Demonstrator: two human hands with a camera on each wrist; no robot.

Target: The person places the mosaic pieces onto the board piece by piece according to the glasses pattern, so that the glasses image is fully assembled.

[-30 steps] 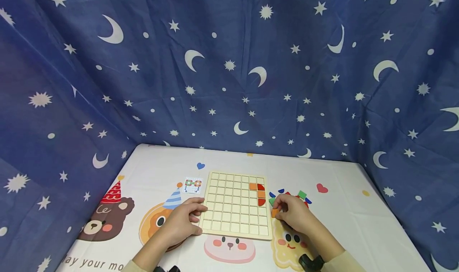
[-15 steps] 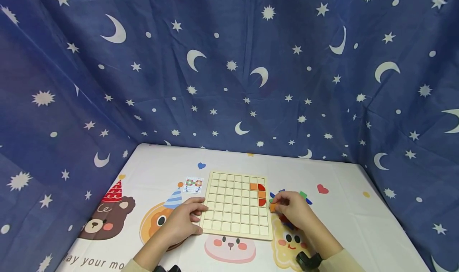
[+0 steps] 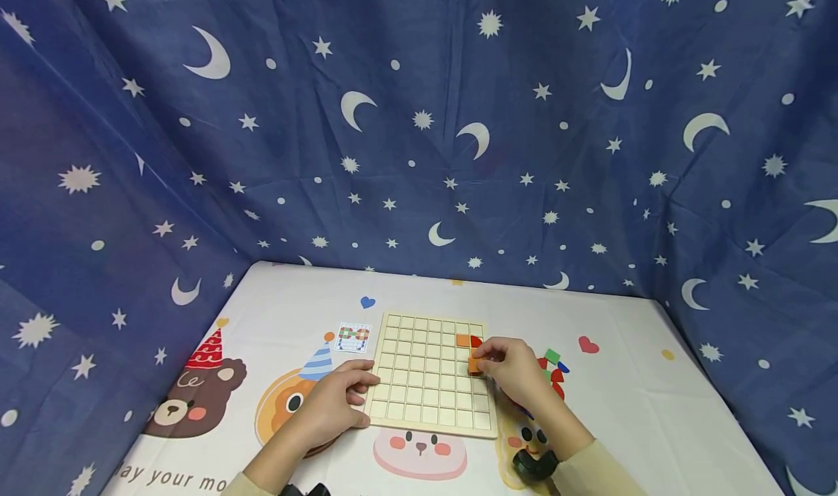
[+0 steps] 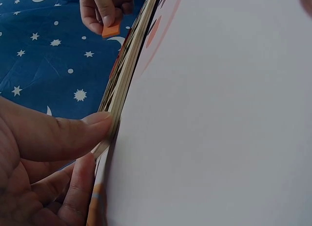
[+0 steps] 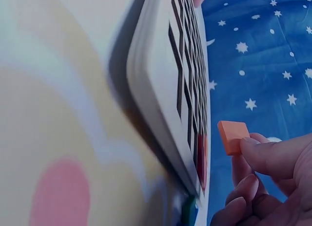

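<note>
A light wooden grid board [image 3: 412, 393] lies on the table with square cells. Along its left edge and near-left corner, my left hand [image 3: 334, 405] rests its fingertips and thumb; in the left wrist view the thumb [image 4: 58, 137] touches the frame. Above the board's right side, my right hand [image 3: 517, 369] pinches an orange square tile [image 5: 234, 137] between thumb and fingers, lifted and tilted. Below it, an orange tile [image 3: 463, 340] and a red quarter-round tile [image 3: 476, 342] sit in cells. The right hand hides other tiles there.
Loose green, red and blue tiles [image 3: 553, 356] lie right of the board, partly behind the right hand. A small pattern card [image 3: 353, 337] lies left of it. The printed tablecloth [image 3: 628, 380] meets a blue star curtain [image 3: 419, 190] at the back.
My right hand has carried the orange square tile left and slightly away from me, from the loose tiles to over the board's right side. The left hand has stayed in place.
</note>
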